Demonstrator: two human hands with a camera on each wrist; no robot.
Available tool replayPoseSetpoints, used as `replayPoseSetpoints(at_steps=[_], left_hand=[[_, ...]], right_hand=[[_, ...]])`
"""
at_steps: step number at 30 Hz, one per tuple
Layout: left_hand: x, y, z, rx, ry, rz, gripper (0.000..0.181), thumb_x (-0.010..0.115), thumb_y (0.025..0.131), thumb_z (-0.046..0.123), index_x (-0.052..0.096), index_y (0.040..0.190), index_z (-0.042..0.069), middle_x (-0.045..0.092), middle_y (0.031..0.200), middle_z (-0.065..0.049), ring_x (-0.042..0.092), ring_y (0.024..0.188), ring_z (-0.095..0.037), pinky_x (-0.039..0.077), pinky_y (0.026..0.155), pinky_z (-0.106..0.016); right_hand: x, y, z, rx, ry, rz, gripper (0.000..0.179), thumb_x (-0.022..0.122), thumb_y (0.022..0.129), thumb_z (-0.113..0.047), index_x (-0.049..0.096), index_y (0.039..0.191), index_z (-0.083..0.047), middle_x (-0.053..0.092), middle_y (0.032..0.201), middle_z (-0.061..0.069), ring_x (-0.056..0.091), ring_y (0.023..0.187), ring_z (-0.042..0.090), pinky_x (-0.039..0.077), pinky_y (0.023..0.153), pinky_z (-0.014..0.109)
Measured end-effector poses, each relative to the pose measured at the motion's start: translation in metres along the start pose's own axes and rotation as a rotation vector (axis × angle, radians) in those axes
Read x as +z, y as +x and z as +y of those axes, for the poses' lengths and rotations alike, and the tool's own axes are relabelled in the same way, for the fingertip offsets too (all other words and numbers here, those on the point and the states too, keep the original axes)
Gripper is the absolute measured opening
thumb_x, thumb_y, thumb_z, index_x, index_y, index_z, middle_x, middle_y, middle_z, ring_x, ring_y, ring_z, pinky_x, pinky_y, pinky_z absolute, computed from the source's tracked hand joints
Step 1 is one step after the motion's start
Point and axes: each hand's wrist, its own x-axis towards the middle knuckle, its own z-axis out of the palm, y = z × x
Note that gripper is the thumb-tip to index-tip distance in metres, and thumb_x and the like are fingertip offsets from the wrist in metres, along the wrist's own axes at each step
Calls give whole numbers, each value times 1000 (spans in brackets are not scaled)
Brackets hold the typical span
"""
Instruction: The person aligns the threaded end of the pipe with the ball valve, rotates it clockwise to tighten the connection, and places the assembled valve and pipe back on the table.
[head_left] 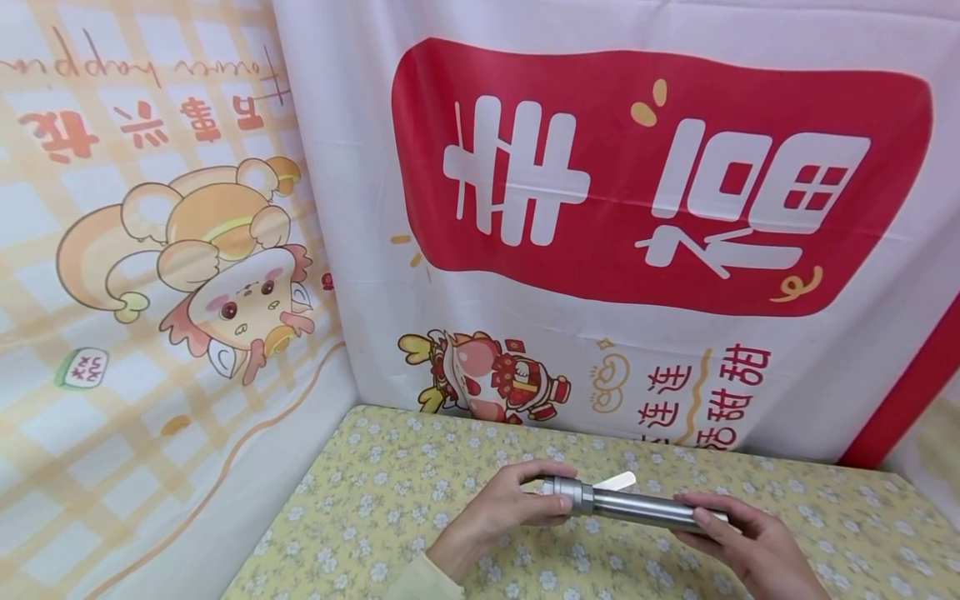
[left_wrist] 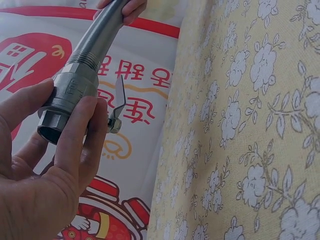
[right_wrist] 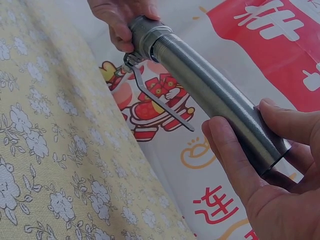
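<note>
A ball valve (head_left: pixel 573 495) of grey metal is gripped at its body by my left hand (head_left: pixel 517 498), thumb on one side and fingers on the other. Its flat lever handle (right_wrist: pixel 159 104) angles out alongside the pipe. From the valve's end runs a smooth steel pipe (head_left: pixel 645 507), its threaded end (left_wrist: pixel 83 58) at the valve's mouth with some threads showing. My right hand (head_left: pixel 750 537) holds the pipe near its far, open end, fingers and thumb wrapped about it. Both pieces are held up over the table, nearly level in the head view.
A yellow cloth with white flowers (head_left: pixel 390 467) covers the table. Behind it hangs a white sheet with a red panel (head_left: pixel 615 167) and cartoon prints. Another sheet, orange-checked (head_left: pixel 135 275), hangs at the left and meets it in a corner.
</note>
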Motion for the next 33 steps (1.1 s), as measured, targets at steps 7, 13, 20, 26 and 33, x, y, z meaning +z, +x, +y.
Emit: replayPoseSetpoints(at_steps=[7,13,20,26,33], left_hand=[[1,0,-2,3,-14,-14,45,85,96,17,74,138,8,68,135,-8,76,105,-20,66,92,-35],[4,-1,-3,-2,-23,-15,43,84,96,13,74,138,8,69,133,-10,76,104,-19,66,91,-34],[3,-5,-3,16,-36,-31,46,83,97,12,72,140,5,71,133,-11,76,102,-17,65,92,-32],[0,-6,-5,23,-19,-34,47,85,95,11,73,140,11,71,136,-9,74,103,-19,65,90,-30],[-4,-11,-6,56,70,-7,47,84,93,6,74,139,12,71,138,-7,73,103,-21,61,85,-27]], right_hand=[[-2,-1,2,0,1,-2,29,71,108,-21,77,135,-11,74,124,-2,78,111,19,60,106,49],[-2,-2,5,-7,-5,4,26,70,109,-19,78,132,-12,73,124,-1,77,111,19,61,104,48],[-1,-5,5,5,-58,-17,36,77,103,-19,75,139,-12,71,131,3,76,113,21,61,105,48],[2,-7,5,10,-139,-38,52,85,97,-19,68,146,-10,66,140,6,73,117,20,62,103,44],[12,-6,2,34,-166,-1,55,87,95,-26,68,145,-10,69,138,5,71,117,22,62,104,47]])
